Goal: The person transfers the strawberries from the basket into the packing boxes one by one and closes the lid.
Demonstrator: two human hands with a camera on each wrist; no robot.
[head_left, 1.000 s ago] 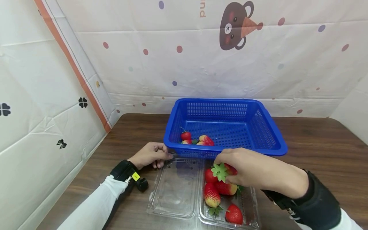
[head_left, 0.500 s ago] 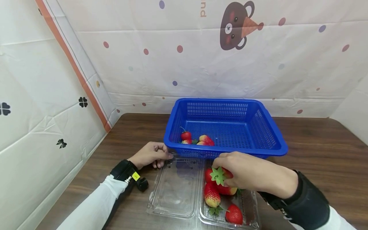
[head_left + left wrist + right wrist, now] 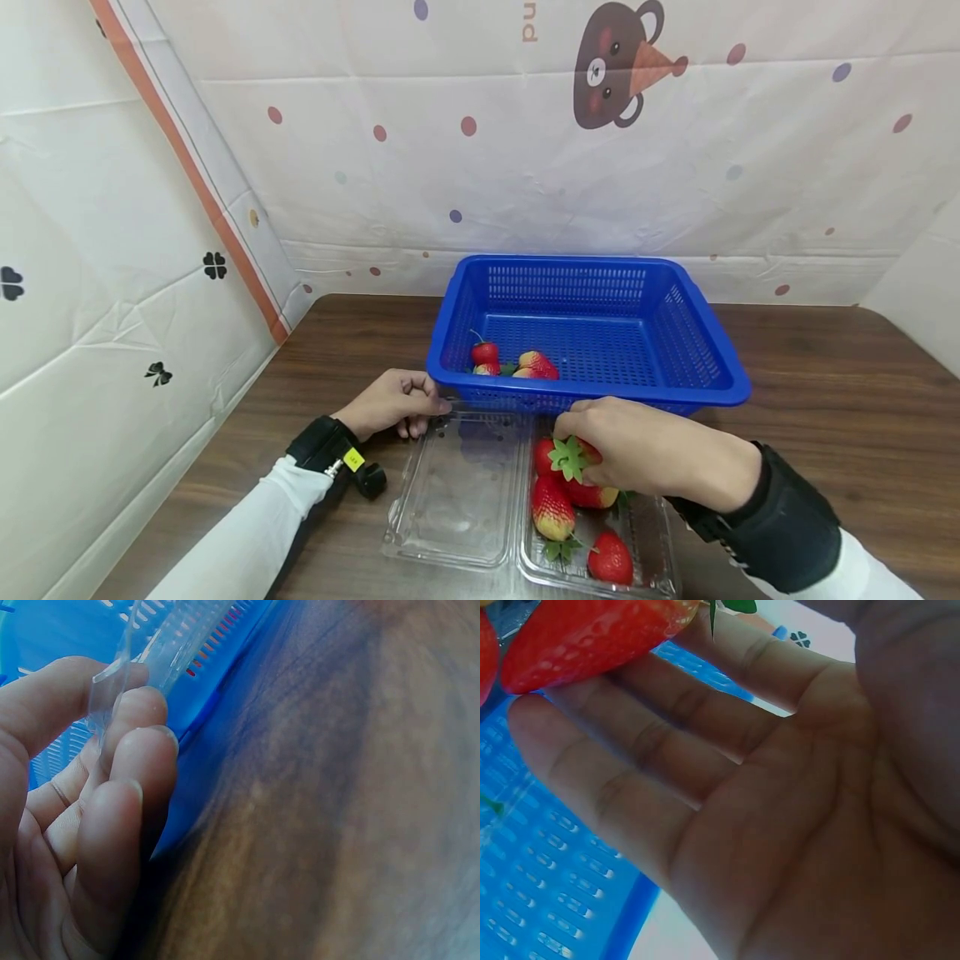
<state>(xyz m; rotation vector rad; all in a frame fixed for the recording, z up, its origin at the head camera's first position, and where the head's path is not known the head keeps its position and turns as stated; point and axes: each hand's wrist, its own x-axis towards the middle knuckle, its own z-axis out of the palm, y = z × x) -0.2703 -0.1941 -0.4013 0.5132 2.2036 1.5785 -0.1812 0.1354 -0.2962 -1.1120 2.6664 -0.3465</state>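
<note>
A clear plastic clamshell box lies unfolded on the table, its lid (image 3: pixel 465 500) to the left and its base (image 3: pixel 652 542) to the right. My left hand (image 3: pixel 393 406) pinches the lid's far left corner between thumb and fingers; the left wrist view shows the thin plastic edge (image 3: pixel 109 694) there. Over the far end of the base, my right hand (image 3: pixel 626 446) holds a strawberry (image 3: pixel 592 645) with its green leaf cap (image 3: pixel 567 458) facing the camera. Below and around it sit other strawberries, one red and yellow (image 3: pixel 552 508) and one red (image 3: pixel 611 558) near the front.
A blue plastic basket (image 3: pixel 720 358) stands just behind the box, close to both hands. In its near left corner lie a small red fruit with a stem (image 3: pixel 485 354) and some strawberries (image 3: pixel 538 364). A patterned cloth (image 3: pixel 375 192) hangs behind the wooden table (image 3: pixel 810 400).
My right hand has moved slightly left and down with the strawberry, settling it closer among the others in the base. The left hand keeps its pinch on the lid corner.
</note>
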